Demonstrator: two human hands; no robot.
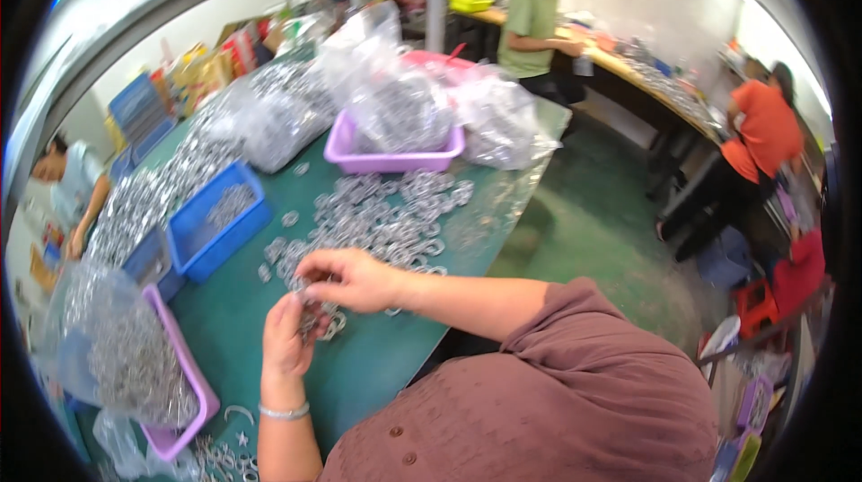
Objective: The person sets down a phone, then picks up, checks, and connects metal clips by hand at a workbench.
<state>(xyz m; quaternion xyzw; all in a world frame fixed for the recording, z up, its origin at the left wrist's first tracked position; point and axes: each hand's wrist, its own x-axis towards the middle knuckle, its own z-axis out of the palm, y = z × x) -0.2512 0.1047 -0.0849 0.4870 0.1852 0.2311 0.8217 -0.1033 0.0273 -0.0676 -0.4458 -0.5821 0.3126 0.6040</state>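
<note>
— Bare hands meet over a green worktable point(355, 374), close in front of a worker in a brown buttoned shirt point(557, 374). What occupies each?

— Left hand point(289, 338), a silvery bangle point(284, 414) at its wrist, stands upright with fingers curled around a few silver metal rings point(334, 325). Right hand point(355, 283) reaches across to it, thumb and forefinger bowed toward each other beside the left thumb; blur hides whether they pinch a ring.

— And the rest of the supply?

— Just beyond the hands, a loose heap of silver rings point(359, 222) spreads toward a lavender tub point(395, 162), where a bulging clear plastic bag point(404, 114) sits. Left of the heap, a blue tray point(229, 241) carries a much smaller pile of metal pieces point(232, 204).

— How far along does the work look?

— Midway through one handful, by all appearances, with most of the heap left to go. The blue tray's modest pile may be the finished share, though nothing in view settles that. At lower left, another filled bag point(121, 352) leans in a second lavender tub point(203, 383); whether its contents are done or waiting cannot be told.

— Others present?

— A masked co-worker in a green shirt point(528, 29) stands by a far bench; another, in orange point(763, 127), bends at right.
</note>
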